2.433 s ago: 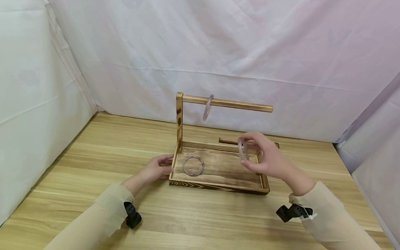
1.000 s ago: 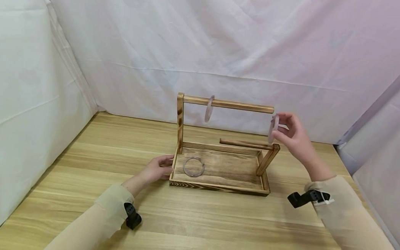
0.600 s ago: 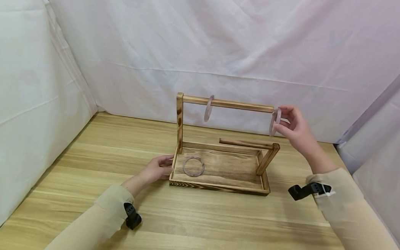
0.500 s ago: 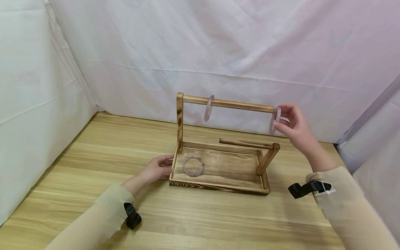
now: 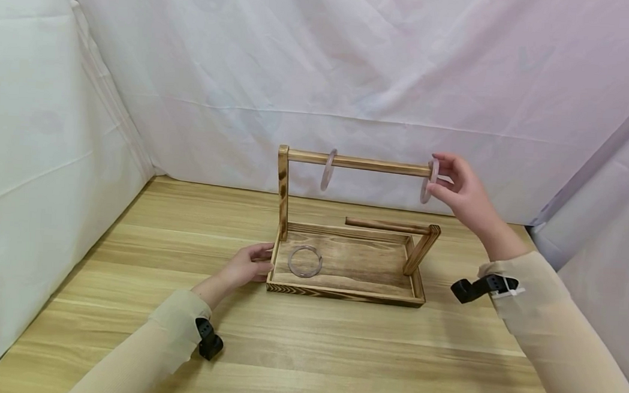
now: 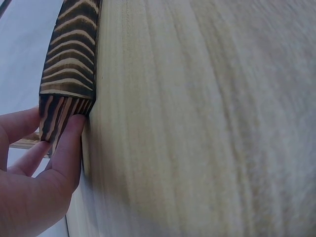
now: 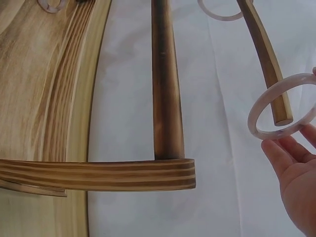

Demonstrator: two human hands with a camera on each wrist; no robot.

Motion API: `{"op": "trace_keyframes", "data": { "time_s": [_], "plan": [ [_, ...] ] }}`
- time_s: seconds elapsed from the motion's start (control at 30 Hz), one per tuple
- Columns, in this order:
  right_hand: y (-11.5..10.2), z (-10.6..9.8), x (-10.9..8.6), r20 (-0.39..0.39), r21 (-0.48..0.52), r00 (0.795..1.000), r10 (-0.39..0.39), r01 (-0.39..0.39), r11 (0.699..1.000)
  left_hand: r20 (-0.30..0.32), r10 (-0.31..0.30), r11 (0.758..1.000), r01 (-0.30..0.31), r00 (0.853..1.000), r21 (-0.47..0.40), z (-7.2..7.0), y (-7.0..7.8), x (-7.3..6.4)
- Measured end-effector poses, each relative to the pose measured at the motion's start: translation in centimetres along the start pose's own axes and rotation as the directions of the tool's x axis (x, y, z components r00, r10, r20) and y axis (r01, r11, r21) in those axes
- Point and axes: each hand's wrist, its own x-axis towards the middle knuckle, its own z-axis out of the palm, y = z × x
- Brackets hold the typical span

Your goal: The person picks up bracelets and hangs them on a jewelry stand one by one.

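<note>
My right hand [image 5: 463, 190] pinches a pale pink-lilac bangle [image 5: 426, 191] upright between thumb and fingertips at the free end of the upper wooden bar [image 5: 381, 165]. In the right wrist view, the bar's tip shows inside the opening of the bangle [image 7: 256, 111]; how far it passes through is hard to tell. Farther left on that bar hangs a second bangle [image 5: 326, 174]. A third bangle [image 5: 289, 259] lies flat in the wooden tray [image 5: 341, 295]. With thumb and fingers, my left hand [image 5: 242, 266] grips the tray's left end wall [image 6: 64, 106].
A lower wooden bar [image 5: 385, 225] juts leftward from a short post [image 5: 420, 251] at the tray's right end. The upper bar rises from a tall post [image 5: 282, 191] on the left. White cloth [image 5: 376, 74] hangs behind and beside the wood-grain table [image 5: 305, 352].
My right hand has carried its bangle from over the tray, right and up, to the upper bar's free end, then slightly left onto its tip. My left hand stays put.
</note>
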Motion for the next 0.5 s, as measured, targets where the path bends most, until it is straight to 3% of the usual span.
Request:
{"op": "trace_keyframes", "data": {
  "time_s": [0.27, 0.5],
  "plan": [
    [-0.42, 0.13, 0.46, 0.015, -0.053, 1.0, 0.019, -0.019, 0.998, 0.0, -0.008, 1.0, 0.008, 1.0, 0.004, 0.03, 0.05, 0.04],
    [-0.83, 0.29, 1.05, 0.011, 0.007, 1.0, -0.002, 0.002, 1.0, -0.003, -0.008, 1.0, 0.008, 1.0, 0.001, 0.05, 0.13, -0.06]
  ]
}}
